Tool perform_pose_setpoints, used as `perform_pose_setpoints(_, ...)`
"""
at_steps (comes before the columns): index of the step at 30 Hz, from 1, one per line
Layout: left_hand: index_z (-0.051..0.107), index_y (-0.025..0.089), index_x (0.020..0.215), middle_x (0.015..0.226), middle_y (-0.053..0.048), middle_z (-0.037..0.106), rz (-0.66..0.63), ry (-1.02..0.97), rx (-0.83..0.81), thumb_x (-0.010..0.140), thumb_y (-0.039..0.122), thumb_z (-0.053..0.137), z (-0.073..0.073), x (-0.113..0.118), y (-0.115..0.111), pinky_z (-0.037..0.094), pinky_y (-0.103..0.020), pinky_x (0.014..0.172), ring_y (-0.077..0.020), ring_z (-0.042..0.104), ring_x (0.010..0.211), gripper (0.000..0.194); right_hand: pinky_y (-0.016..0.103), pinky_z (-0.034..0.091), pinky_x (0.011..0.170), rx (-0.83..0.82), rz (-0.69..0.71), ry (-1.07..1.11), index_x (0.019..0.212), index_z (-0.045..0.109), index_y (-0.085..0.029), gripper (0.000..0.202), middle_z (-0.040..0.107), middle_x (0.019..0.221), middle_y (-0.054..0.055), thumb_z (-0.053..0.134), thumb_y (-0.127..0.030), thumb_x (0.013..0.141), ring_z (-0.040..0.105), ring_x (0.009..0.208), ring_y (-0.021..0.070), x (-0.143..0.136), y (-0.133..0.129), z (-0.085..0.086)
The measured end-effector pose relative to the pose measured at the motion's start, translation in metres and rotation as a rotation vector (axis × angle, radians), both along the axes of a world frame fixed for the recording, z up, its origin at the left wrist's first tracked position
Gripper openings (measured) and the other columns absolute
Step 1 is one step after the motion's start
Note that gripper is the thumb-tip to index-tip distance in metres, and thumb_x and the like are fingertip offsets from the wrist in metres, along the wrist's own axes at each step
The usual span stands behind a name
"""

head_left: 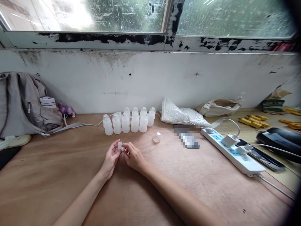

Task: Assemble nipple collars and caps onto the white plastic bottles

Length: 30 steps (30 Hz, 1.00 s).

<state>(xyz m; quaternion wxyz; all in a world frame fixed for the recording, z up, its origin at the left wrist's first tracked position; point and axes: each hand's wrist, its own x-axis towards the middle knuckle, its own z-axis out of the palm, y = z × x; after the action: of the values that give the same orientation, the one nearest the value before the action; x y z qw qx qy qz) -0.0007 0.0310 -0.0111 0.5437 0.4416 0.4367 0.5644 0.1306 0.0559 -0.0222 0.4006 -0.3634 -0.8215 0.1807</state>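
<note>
Sitting between the fingertips of both hands, a small, translucent white piece is pinched by the left hand, its upper part rising above the thumb. The right hand has its fingers curled closely at the piece's right side; whether they grip it is unclear. Beyond the hands, frosted white bottles stand clustered on the wooden table.
</note>
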Motion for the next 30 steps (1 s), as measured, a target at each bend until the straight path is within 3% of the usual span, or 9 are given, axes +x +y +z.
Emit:
perform_pose_setpoints(6,0.045,0.020,0.115,0.111,-0.009,0.056,-0.031,-0.008,-0.007,0.074,0.030,0.058,0.004,0.002,-0.002,0.043,-0.032,0.088,-0.0205,0.052,0.105,0.045,0.027,0.048,0.065,-0.072,0.071,0.139,0.107,0.041,-0.021,0.030,0.055,0.088,0.006,0.042,-0.015,0.077,0.055,0.073,0.0154,0.000,-0.005,0.004)
perform_pose_setpoints(13,0.048,0.018,0.110,0.110,-0.009,0.057,-0.029,-0.012,-0.004,0.071,0.029,0.062,0.003,0.001,-0.002,0.043,-0.034,0.089,-0.0211,0.053,0.104,0.043,0.026,0.048,0.065,-0.207,0.037,0.287,0.099,0.044,-0.021,0.025,0.057,0.085,0.004,0.043,-0.015,0.075,0.057,0.069,0.0140,-0.002,-0.007,0.010)
perform_pose_setpoints(17,0.049,0.017,0.106,0.106,-0.010,0.059,0.034,0.057,0.009,0.067,0.030,0.064,0.002,-0.001,-0.001,0.046,-0.034,0.082,-0.0216,0.056,0.098,0.044,0.024,0.048,0.054,-0.455,0.038,0.480,0.094,0.045,-0.022,0.019,0.058,0.082,0.003,0.046,-0.019,0.075,0.056,0.062,0.0125,-0.006,-0.007,0.010)
perform_pose_setpoints(23,0.053,0.016,0.102,0.099,-0.007,0.058,0.127,0.280,0.093,0.064,0.031,0.066,-0.001,-0.001,0.000,0.049,-0.032,0.077,-0.0191,0.060,0.087,0.042,0.021,0.045,0.044,-0.947,0.247,0.901,0.089,0.049,-0.019,0.020,0.059,0.068,-0.001,0.054,-0.020,0.069,0.053,0.047,0.0093,-0.007,0.003,0.005)
perform_pose_setpoints(27,0.055,0.019,0.102,0.104,-0.006,0.051,0.165,0.420,0.216,0.064,0.030,0.066,-0.006,0.001,0.000,0.050,-0.031,0.077,-0.0183,0.059,0.088,0.040,0.022,0.046,0.041,-1.115,0.385,0.988,0.087,0.053,-0.016,0.016,0.058,0.059,-0.002,0.052,-0.025,0.074,0.049,0.038,0.0078,-0.001,0.011,0.004)
perform_pose_setpoints(30,0.053,0.020,0.103,0.103,-0.006,0.051,0.151,0.455,0.250,0.065,0.029,0.066,-0.007,0.003,-0.002,0.050,-0.031,0.077,-0.0180,0.059,0.087,0.041,0.019,0.043,0.036,-1.175,0.454,1.004,0.088,0.054,-0.016,0.017,0.061,0.062,-0.001,0.055,-0.023,0.073,0.044,0.034,0.0054,0.003,0.013,0.004)
